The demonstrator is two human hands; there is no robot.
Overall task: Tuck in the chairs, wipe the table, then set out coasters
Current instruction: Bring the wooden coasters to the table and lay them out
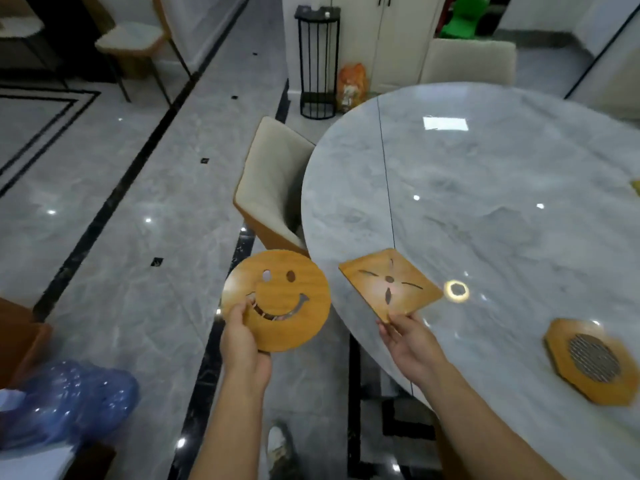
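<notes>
Head view: one coaster in each hand at the worktop's edge

The left hand (242,341) gripped a round smiley coaster (280,306) by its lower left rim, thumb on its face, over the floor just beside the worktop (485,202). The right hand (412,344) pinched the near corner of a square coaster (391,284) over the worktop's edge. An octagonal coaster (588,362) lay flat further right.

Across the marble table (502,220) the middle and far side lie open, with an octagonal coaster (588,362) at the near right, a square coaster (389,284) held over its near-left rim, a smiley coaster (277,299) held just left of that, and a tucked chair (273,188) crowding the left edge.
</notes>
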